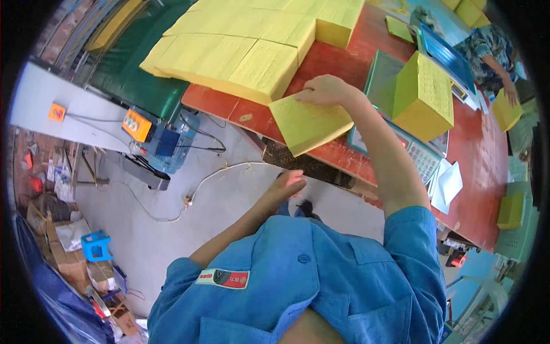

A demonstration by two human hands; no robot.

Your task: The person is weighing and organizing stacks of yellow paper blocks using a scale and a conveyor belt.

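With the right hand (329, 90), in the head view, grasping the far edge of a yellow, square-faced, paper-like block (310, 127); with the left hand (288, 184), loosely open below, holding nothing visible. Located over the near edge of the red-topped table (478, 166), just beside the yellow pile of similar blocks (229, 54). Apparently at the positioning step; next, align to the pile with firm grasp. Tilted, with near corner toward the left hand; nearly square, without clear long axis.

Held stack (309, 127): plain yellow. Standing stack (431, 94): yellow, faint wavy lines. Worktop (478, 166): brick red. Belt (129, 57): dark green. Switch box (137, 125): orange. Shirt (361, 286): plain blue. Badge (223, 278): white, black, red. Co-worker's sleeve (484, 45): mottled grey-blue.
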